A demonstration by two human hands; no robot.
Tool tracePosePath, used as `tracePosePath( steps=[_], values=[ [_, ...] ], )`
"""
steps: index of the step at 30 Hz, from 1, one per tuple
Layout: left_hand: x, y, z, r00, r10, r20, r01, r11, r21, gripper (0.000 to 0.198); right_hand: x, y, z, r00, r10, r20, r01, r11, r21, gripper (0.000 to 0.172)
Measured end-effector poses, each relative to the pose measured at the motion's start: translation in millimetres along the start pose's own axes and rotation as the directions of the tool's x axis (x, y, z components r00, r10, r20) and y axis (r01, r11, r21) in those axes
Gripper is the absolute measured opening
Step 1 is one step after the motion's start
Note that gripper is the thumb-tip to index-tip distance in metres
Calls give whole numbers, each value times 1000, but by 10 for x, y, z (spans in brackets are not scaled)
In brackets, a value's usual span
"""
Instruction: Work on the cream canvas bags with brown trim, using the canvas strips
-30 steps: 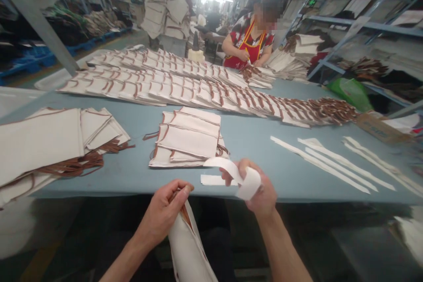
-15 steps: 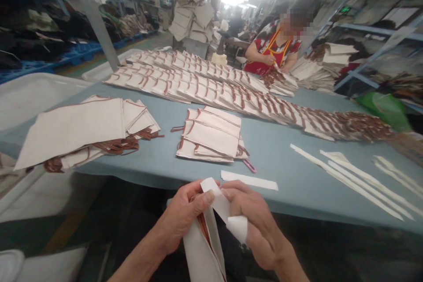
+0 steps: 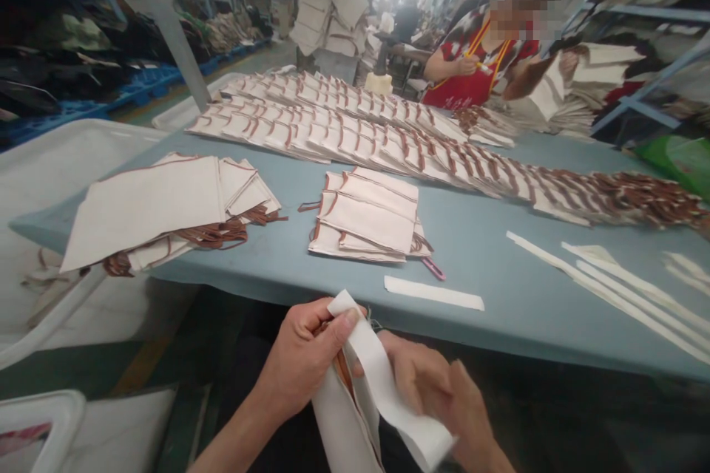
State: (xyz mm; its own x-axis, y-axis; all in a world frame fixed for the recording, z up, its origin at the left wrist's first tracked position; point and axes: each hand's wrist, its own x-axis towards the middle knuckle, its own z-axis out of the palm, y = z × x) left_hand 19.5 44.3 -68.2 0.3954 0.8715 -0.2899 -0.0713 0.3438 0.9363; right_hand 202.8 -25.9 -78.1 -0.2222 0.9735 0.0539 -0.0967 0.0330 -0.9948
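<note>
My left hand [image 3: 308,347] pinches the upper end of a white strip [image 3: 382,377] between thumb and fingers, together with the top of a cream fabric bag [image 3: 341,414]. The bag hangs below the table edge, its mouth parted and brown inside. From my thumb the strip curls down to the right, its lower end loose. My right hand [image 3: 433,377] is behind and beside the strip, slightly blurred, fingers stretched and thumb apart. One fingertip reaches under the strip at the bag's mouth. Some thin greenish threads [image 3: 374,321] show between my hands.
On the blue table [image 3: 266,259] lie a small pile of cream bags [image 3: 366,218], a pink-handled tool [image 3: 434,268], a short white strip [image 3: 434,293] and longer strips [image 3: 615,288]. Another bag pile [image 3: 149,199] is left. Rows of bags [image 3: 355,129] lie behind; a co-worker [image 3: 471,66] stands beyond.
The strip's curled end has dropped and unrolled down to the right. My right hand has let it go and its fingers have spread. The view has shifted; the co-worker now lifts a bag.
</note>
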Motion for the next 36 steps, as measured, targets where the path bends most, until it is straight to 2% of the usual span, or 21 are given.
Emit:
tracePosePath(
  steps=[2, 4, 5, 7, 9, 10, 12, 17, 19, 26, 30, 36],
  values=[
    [-24, 45, -37, 1000, 13, 7, -14, 997, 80, 43, -51, 32, -20, 996, 73, 58, -76, 996, 55, 77],
    [-51, 94, -64, 999, 33, 27, -37, 987, 154, 42, -89, 33, -110, 983, 151, 105, -145, 987, -64, 76],
    [-63, 118, -70, 998, 38, 46, -46, 981, 187, 42, -104, 28, -173, 977, 198, 77, -183, 968, -171, 71],
    [-76, 161, -66, 995, 45, 84, -64, 969, 238, 42, -117, 11, -300, 968, 228, -103, -251, 891, -379, 52],
    [-72, 191, -43, 991, 59, 122, -90, 958, 273, 41, -93, -8, -371, 949, 130, -286, -253, 855, -452, 36],
    [-65, 200, -28, 989, 66, 134, -102, 952, 288, 41, -64, -19, -369, 942, 70, -328, -220, 868, -445, 33],
    [-48, 207, 2, 987, 56, 147, -101, 944, 314, 42, 31, -46, -287, 946, 1, -324, -137, 907, -398, 34],
    [-36, 209, 16, 981, 30, 191, -91, 943, 320, 40, 322, -95, 105, 965, -43, -259, -35, 956, -291, 21],
    [-41, 218, -3, 976, 32, 215, -101, 942, 321, 38, 387, -89, 197, 963, -81, -257, 14, 967, -254, 18],
    [-29, 194, -65, 965, 44, 257, -124, 944, 305, 42, 398, 15, 262, 948, -138, -287, 104, 986, -131, 11],
    [-18, 139, -83, 977, 68, 203, -137, 929, 343, 43, 409, 45, 308, 930, -156, -332, 126, 986, -111, 6],
    [-40, 122, -117, 990, 44, 131, -85, 939, 333, 42, 438, 60, 301, 942, -125, -313, 79, 984, -157, 12]
  ],
)
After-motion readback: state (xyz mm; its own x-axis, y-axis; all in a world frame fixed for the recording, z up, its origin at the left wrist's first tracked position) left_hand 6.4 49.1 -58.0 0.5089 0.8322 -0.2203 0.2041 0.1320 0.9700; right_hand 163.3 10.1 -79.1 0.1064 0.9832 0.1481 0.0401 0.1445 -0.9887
